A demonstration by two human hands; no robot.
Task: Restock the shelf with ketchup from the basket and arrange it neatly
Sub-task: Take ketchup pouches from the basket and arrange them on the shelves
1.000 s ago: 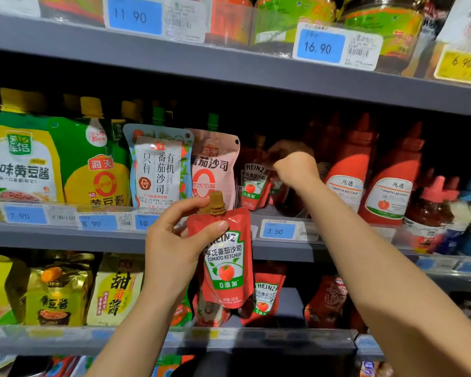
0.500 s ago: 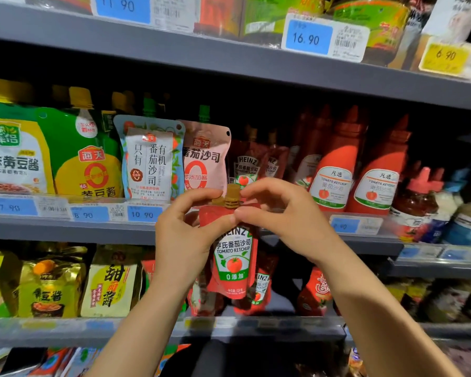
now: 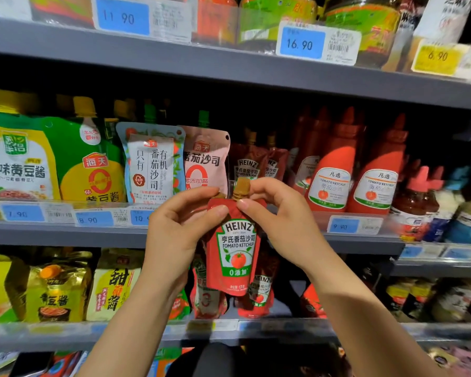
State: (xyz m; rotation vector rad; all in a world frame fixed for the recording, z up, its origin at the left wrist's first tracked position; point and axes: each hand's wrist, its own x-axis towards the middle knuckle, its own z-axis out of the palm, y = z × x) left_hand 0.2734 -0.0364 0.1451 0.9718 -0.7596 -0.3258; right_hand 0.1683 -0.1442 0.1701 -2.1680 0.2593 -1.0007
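A red Heinz ketchup pouch (image 3: 235, 248) with a brown cap hangs upright in front of the middle shelf (image 3: 65, 235). My left hand (image 3: 174, 235) pinches its top left corner. My right hand (image 3: 280, 221) pinches its top right corner just below the cap. Two more Heinz pouches (image 3: 249, 164) stand on the middle shelf right behind, between a pink tomato sauce pouch (image 3: 206, 159) and red ketchup bottles (image 3: 332, 175). The basket is out of view.
Green and yellow bean paste pouches (image 3: 74, 164) fill the middle shelf's left. Small dark sauce bottles (image 3: 416, 202) stand at its right. More Heinz pouches (image 3: 259, 295) sit on the lower shelf. Jars line the top shelf (image 3: 229, 66). Price tags run along each shelf edge.
My right hand has come back from the Heinz pouches on the middle shelf and taken hold of the held pouch's top. The pouch has risen slightly toward the shelf.
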